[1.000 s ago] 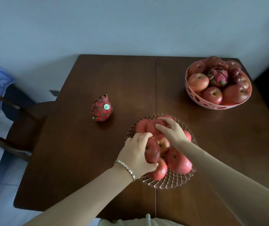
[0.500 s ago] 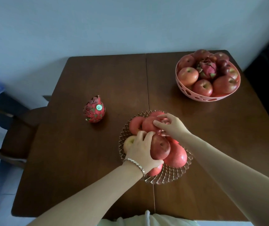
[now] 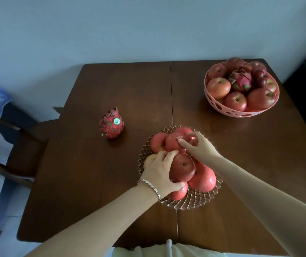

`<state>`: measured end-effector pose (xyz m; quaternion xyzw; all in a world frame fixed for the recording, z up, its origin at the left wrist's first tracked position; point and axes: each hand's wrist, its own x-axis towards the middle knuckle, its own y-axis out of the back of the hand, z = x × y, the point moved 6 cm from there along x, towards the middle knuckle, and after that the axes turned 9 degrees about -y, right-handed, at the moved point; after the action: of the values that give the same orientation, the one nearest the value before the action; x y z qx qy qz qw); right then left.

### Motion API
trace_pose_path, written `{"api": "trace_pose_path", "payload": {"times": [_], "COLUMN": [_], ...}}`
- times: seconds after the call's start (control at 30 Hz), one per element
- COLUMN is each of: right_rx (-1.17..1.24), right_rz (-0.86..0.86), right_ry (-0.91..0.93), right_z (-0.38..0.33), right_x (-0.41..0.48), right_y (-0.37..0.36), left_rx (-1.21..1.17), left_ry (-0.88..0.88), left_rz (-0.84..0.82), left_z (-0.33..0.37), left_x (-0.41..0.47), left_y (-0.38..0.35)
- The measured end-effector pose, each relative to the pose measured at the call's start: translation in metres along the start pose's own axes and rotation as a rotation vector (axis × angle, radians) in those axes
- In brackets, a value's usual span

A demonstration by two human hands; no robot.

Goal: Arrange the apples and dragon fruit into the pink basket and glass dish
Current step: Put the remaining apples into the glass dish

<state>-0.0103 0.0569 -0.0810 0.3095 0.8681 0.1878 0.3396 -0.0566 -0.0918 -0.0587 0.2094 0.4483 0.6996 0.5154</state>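
Observation:
The glass dish [image 3: 194, 201] sits near the table's front middle, piled with several red apples. My left hand [image 3: 160, 172], with a bracelet on the wrist, grips a red apple [image 3: 182, 166] on top of the pile. My right hand [image 3: 199, 145] rests its fingertips on a far apple [image 3: 174, 140] in the dish, fingers spread. A dragon fruit [image 3: 111, 124] with a green sticker lies alone on the table, left of the dish. The pink basket [image 3: 241, 113] at the back right holds several apples and a second dragon fruit [image 3: 242, 81].
The brown wooden table [image 3: 93, 182] has a seam down its middle. A wooden chair [image 3: 18, 145] with blue cloth stands at the left edge. A pale wall runs behind the table. A dark object stands at the far right.
My left hand has carried the apple slightly farther onto the middle of the pile. My right hand stays on the far apple. The view has shifted, so everything sits lower and more to the left.

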Motion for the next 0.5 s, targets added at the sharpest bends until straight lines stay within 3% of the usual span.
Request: {"api": "trace_pose_path", "payload": {"times": [0.13,0.27,0.37,0.43,0.5], "right_rx": [-0.008,-0.135,-0.149,-0.165,-0.208], "right_rz": [-0.042,0.034,0.076,0.028,-0.043], "right_ry": [0.008,0.094,0.217,0.284,0.339], "right_z": [0.002,-0.012,-0.044,-0.069,-0.09], "right_x": [-0.003,-0.011,-0.019,-0.023,-0.024], "right_y": [-0.001,0.011,0.022,0.024,0.021], "left_rx": [-0.011,-0.085,-0.166,-0.106,-0.011], "left_ry": [0.022,-0.027,-0.057,0.047,0.292], "left_rz": [-0.017,-0.033,0.126,0.263,0.292], "left_z": [-0.003,-0.001,-0.017,-0.051,-0.098], "left_x": [0.0,-0.004,0.0,0.01,0.022], "left_y": [-0.003,0.015,0.052,0.076,0.09]}}
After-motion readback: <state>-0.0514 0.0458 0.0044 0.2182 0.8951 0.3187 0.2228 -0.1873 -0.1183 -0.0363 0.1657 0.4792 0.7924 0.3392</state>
